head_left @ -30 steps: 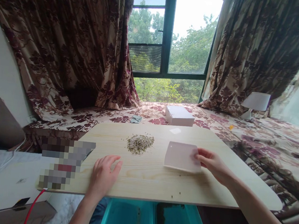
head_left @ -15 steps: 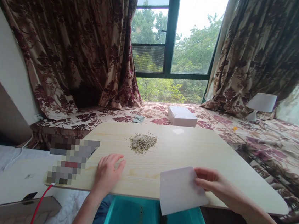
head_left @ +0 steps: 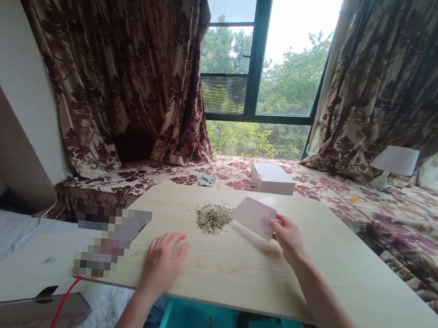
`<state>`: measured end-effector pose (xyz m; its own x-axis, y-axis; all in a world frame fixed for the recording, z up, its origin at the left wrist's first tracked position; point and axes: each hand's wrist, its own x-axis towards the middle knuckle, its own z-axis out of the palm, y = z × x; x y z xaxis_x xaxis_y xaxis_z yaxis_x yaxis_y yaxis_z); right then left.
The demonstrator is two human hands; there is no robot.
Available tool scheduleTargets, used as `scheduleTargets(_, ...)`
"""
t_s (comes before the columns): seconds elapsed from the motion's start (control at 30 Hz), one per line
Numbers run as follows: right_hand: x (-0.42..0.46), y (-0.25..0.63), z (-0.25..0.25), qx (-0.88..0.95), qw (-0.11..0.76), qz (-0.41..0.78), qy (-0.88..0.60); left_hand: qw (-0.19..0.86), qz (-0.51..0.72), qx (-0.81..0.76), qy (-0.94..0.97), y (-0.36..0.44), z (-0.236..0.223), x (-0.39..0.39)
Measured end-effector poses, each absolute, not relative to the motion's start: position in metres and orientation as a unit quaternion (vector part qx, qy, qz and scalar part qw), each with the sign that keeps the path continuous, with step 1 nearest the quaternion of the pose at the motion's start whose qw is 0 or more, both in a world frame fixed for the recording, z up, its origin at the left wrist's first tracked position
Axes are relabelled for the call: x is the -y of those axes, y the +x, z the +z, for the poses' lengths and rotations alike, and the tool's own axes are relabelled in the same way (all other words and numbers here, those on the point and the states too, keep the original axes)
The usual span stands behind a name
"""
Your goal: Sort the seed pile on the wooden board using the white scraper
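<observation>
A loose pile of small greenish and pale grains [head_left: 213,219] lies on the light wood-grain table [head_left: 311,257], some scattered round its edges. My right hand [head_left: 287,237] grips a thin, flat white card [head_left: 254,217] by its right side. The card is tilted, and its left edge comes close to the pile's right side; I cannot tell if they touch. Below and left of the pile, my left hand [head_left: 164,260] rests on the table, thumb apart from the fingers, holding nothing.
Under the table's front edge sits a teal bin [head_left: 182,327] with two compartments, dark material in the right one. A blurred-out object [head_left: 108,246] with a red cable [head_left: 61,304] lies at the table's left. Behind are a white box [head_left: 273,178] and a lamp [head_left: 395,164].
My right hand has carried the card from above the table's front edge up and forward to the pile's right side. The left hand stays in place on the table; the view has shifted slightly.
</observation>
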<state>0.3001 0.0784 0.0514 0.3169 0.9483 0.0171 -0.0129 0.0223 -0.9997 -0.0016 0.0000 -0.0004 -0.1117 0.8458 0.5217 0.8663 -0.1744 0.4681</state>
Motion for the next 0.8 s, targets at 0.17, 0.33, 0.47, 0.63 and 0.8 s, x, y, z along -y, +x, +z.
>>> scheduleTargets(0.17, -0.081, 0.303, 0.040, 0.439, 0.578, 0.362, -0.585, 0.019, -0.382, 0.642, -0.664, -0.001, 0.000, 0.000)
scheduleTargets(0.33, -0.084, 0.308, 0.027, 0.478, 0.562, 0.305, -0.603, 0.016, -0.381, 0.642, -0.665, -0.001, 0.000, 0.000)
scheduleTargets(0.47, -0.087, 0.310, 0.022, 0.490, 0.557, 0.288, -0.606, 0.018, -0.383, 0.641, -0.665, -0.001, -0.001, 0.000)
scheduleTargets(0.63, -0.086, 0.310, 0.022, 0.488, 0.547, 0.289, -0.616, 0.022, -0.381, 0.638, -0.669, -0.003, -0.003, -0.001)
scheduleTargets(0.8, -0.082, 0.308, 0.023, 0.488, 0.553, 0.312, -0.599, 0.023, -0.384, 0.636, -0.668, -0.003, -0.002, -0.001)
